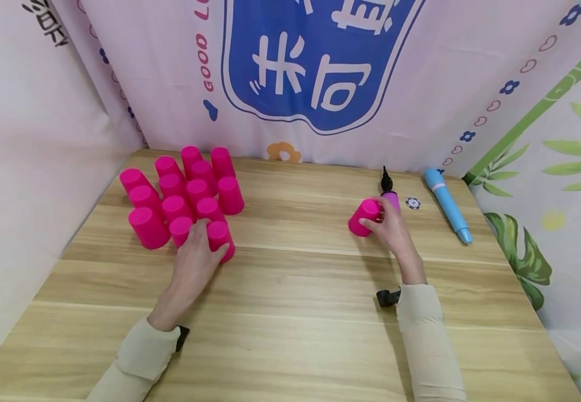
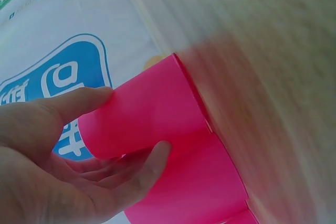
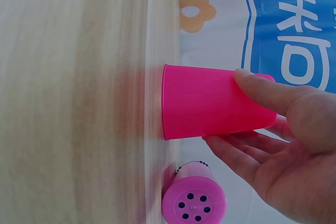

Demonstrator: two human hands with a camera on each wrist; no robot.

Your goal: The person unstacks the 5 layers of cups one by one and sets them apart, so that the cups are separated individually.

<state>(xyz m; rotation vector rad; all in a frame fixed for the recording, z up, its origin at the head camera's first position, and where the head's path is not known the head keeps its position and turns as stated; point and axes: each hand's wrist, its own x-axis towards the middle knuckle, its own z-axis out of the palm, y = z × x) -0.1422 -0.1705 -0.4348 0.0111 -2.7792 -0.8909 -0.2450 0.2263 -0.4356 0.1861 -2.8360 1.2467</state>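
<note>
Several bright pink plastic cups [image 1: 150,229] stand upside down, packed close together at the table's left. My left hand [image 1: 195,257] grips the front right cup [image 2: 147,108] of this cluster, thumb on one side and fingers on the other. Its fingers reach into the gap beside a neighbouring cup [image 2: 194,182]. Well apart to the right, my right hand [image 1: 390,226] holds a single upside-down pink cup [image 3: 210,100] between thumb and fingers. This cup's rim is right at the tabletop in the right wrist view.
Just behind the right hand lies a purple hand pump [image 3: 194,198] with a black nozzle. A poker chip [image 1: 413,203] and a light blue stick-shaped object [image 1: 448,204] lie further right on the wooden table [image 1: 290,312]. Printed cloth [image 1: 169,84] hangs along the back edge.
</note>
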